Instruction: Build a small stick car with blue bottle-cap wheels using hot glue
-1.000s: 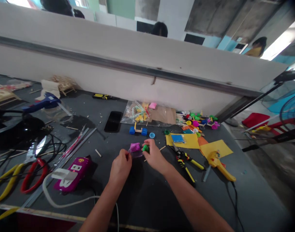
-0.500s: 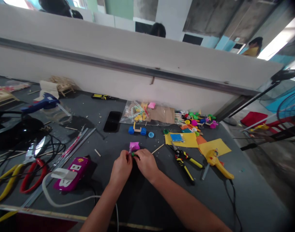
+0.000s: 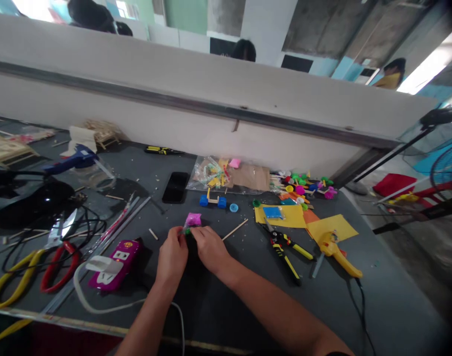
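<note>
My left hand (image 3: 173,253) is closed, its fingertips pinching the clear wrapper of a small bright pink packet (image 3: 193,219). Close beside it, my right hand (image 3: 211,248) is closed too, with its fingertips at a small green piece (image 3: 188,231). The piece lies between the two hands and is mostly covered by fingers, so its shape cannot be made out. Beyond the hands stands a little frame of pale sticks with blue wheels (image 3: 212,200), and a blue bottle cap (image 3: 234,207) lies to its right. A thin wooden stick (image 3: 235,229) is near my right hand.
Right of my hands lie yellow-and-black pliers (image 3: 281,247), yellow sheets (image 3: 333,228) and a yellow glue gun (image 3: 339,254). A purple power strip (image 3: 116,264), large scissors (image 3: 61,267) and a blue glue gun (image 3: 79,157) are leftward. A phone (image 3: 175,187) and plastic bag (image 3: 211,173) lie behind.
Both hands have shifted a little left along the table, and the pink packet and green piece have gone with them. The camera view has also turned slightly.
</note>
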Demonstrator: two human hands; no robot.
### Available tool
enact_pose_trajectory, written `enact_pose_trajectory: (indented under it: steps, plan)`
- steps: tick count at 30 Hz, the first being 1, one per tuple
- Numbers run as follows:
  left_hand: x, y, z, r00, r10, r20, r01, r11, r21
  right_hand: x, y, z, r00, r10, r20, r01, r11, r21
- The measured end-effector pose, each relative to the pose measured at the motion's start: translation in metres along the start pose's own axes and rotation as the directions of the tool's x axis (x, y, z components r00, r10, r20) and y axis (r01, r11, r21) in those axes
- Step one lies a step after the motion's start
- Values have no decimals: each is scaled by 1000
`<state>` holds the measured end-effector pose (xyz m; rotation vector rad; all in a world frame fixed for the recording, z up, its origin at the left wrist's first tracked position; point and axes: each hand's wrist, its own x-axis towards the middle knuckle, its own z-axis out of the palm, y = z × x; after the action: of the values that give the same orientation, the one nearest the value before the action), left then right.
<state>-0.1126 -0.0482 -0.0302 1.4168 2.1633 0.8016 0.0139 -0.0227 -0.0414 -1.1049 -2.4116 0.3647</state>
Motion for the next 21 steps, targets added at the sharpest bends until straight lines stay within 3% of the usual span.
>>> enact_pose_trajectory:
  steps: [5, 8, 10, 12, 14, 15, 18, 21]
  plan:
    - [-4, -3, -6, 992, -66, -104, 55, 994, -98, -2, 2, -5, 999, -32, -17, 32, 999, -12]
    - [-15, 6, -11, 986, -121, -114, 67, 918, -391, -10, 3, -16, 997, -40, -60, 41, 999, 19]
    - [-25, 20, -14, 986, -164, 30, 140, 714, -686, -17, 4, -27, 994, 0, -108, 9, 996, 87]
    - [-33, 38, -16, 953, -141, 268, 302, 385, -872, -26, 6, -43, 982, 79, -174, -48, 983, 177]
    - [-36, 57, -14, 881, -67, 468, 472, 117, -874, -35, 10, -62, 948, 184, -259, -115, 959, 260]
    - [-37, 67, -12, 848, -27, 530, 531, 39, -847, -39, 12, -72, 927, 229, -298, -141, 947, 289]
    - [-34, 93, -1, 805, 62, 591, 593, -33, -804, -50, 19, -96, 895, 264, -358, -154, 939, 308]
    - [-31, 116, 17, 781, 120, 613, 617, 9, -787, -56, 28, -107, 927, 168, -334, -95, 970, 225]
